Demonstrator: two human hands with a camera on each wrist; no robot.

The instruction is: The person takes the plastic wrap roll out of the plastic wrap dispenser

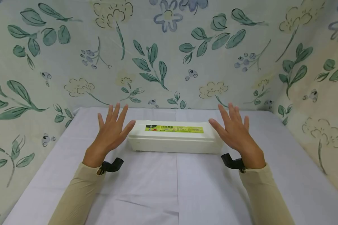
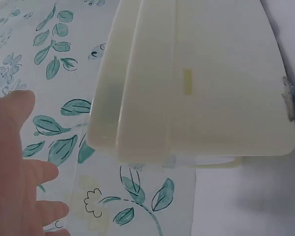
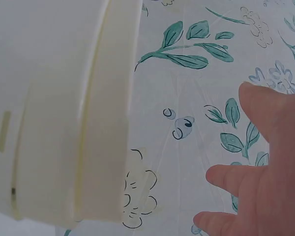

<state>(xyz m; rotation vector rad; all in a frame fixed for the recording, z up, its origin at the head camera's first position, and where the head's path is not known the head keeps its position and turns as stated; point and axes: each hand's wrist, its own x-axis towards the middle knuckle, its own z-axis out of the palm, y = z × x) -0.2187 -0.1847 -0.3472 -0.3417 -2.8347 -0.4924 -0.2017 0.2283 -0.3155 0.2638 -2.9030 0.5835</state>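
A long white cling film box (image 1: 174,145) lies crosswise on the table, a green and yellow label (image 1: 174,129) on its top. My left hand (image 1: 110,132) hovers at its left end with fingers straight and spread, the thumb close to the box's corner. At the opposite end is my right hand (image 1: 233,131), also spread flat and holding nothing. In the left wrist view the white box (image 2: 226,73) shows its end, with the fingers apart from it. The right wrist view has the box (image 3: 49,98) at left and my right hand (image 3: 280,162) at right, a gap between.
A white cloth (image 1: 146,184) with creases and a centre seam covers the table. Behind and at both sides hangs a curtain (image 1: 169,62) printed with leaves and flowers. Each wrist carries a black camera mount (image 1: 112,165), jutting inward over the table.
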